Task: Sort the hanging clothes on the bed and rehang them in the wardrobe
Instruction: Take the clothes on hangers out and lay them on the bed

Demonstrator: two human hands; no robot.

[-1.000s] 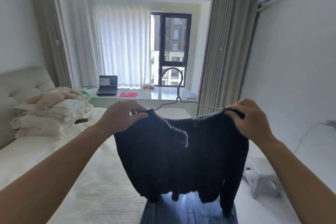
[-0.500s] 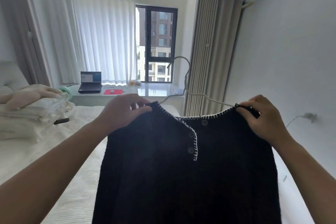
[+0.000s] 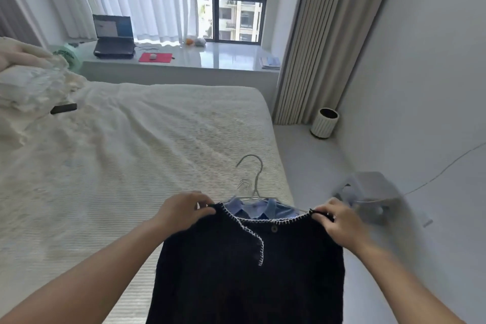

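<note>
A black knit cardigan (image 3: 249, 271) with white stitched edging and buttons hangs on a thin white wire hanger (image 3: 256, 179). My left hand (image 3: 184, 212) pinches its left shoulder and my right hand (image 3: 339, 223) pinches its right shoulder. I hold it spread over the near right corner of the bed (image 3: 131, 166). Just behind the cardigan's neckline, blue shirts (image 3: 260, 209) on other wire hangers lie on the bed, mostly hidden by the cardigan.
Folded cream bedding (image 3: 29, 87) is piled at the bed's far left, with a black remote (image 3: 63, 108) beside it. A window ledge (image 3: 223, 58) carries a laptop (image 3: 113, 37) and a red pad. On the floor at right stand a white bin (image 3: 324, 123) and a grey stool (image 3: 370, 194).
My view has tipped downward and both hands have lowered the cardigan toward the bed's near corner. The blue shirts behind its collar have come into sight. The grip is unchanged.
</note>
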